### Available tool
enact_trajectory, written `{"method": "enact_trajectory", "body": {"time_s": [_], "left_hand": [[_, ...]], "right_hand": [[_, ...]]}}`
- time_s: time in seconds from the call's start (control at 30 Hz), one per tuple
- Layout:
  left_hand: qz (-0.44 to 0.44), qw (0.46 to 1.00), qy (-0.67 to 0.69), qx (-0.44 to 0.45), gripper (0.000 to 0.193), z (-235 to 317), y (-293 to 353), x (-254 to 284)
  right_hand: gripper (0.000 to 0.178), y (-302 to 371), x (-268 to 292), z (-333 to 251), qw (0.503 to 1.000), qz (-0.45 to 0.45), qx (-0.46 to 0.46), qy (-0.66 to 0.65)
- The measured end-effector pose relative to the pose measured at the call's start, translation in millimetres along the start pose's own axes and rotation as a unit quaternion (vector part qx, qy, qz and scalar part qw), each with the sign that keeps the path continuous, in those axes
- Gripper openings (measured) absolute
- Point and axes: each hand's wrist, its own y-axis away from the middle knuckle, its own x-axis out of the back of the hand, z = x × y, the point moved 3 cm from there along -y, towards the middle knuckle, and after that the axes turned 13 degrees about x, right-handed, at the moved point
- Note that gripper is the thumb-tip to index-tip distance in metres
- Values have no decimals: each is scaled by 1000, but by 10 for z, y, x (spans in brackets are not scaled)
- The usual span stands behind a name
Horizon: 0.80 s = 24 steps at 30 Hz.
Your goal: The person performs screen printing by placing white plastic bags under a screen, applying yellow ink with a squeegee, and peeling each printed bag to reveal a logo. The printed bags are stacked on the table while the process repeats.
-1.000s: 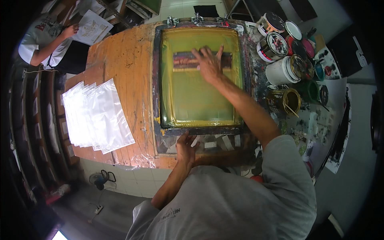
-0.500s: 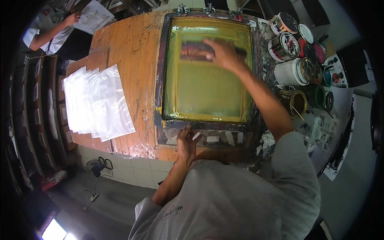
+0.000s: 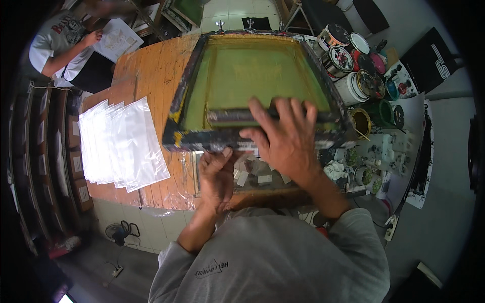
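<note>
A screen-printing frame point(image 3: 180, 103) with dark bars and yellow-green mesh point(image 3: 247, 70) tilts up at its near side, its far side at the clamps point(image 3: 250, 23). My left hand point(image 3: 217, 174) is closed on the near bar from below, thumb at its edge. Across the near end of the mesh lies a dark squeegee point(image 3: 230, 116). My right hand point(image 3: 290, 134) is over it, fingers bent across its far side and thumb near the frame's bar. Under the raised edge, pale tape-like pieces point(image 3: 263, 179) show on the board.
Clear plastic bags point(image 3: 134, 144) lie stacked on the wooden table point(image 3: 151, 68) at left. Ink-stained pots point(image 3: 337, 59) crowd the right side, with a stick in one open can point(image 3: 360, 123). A person point(image 3: 70, 48) at the far left holds a printed sheet point(image 3: 118, 41).
The near side of the frame has risen off the board, with my left hand now gripping it. My right hand and the squeegee have come from the far part of the mesh to its near end.
</note>
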Motion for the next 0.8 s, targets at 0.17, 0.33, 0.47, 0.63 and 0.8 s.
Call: {"method": "enact_trajectory", "body": {"time_s": [0.17,0.33,0.47,0.63,0.8], "left_hand": [[-152,969,-108,-162,11,422,-824,-63],[92,789,-554,-250,34,359,-2786,283],[200,537,-771,-278,29,-67,-3132,722],[97,676,-631,-369,15,-39,-2847,495],[169,701,-580,-378,11,507,-2521,899]], "right_hand": [[48,-853,490,470,995,68,42,59],[48,-1715,974,724,988,-92,-73,-97],[52,-1979,945,931,995,-76,-66,-22],[60,-2218,977,895,994,-37,-78,59],[54,-2210,967,1321,997,44,-33,-60]]}}
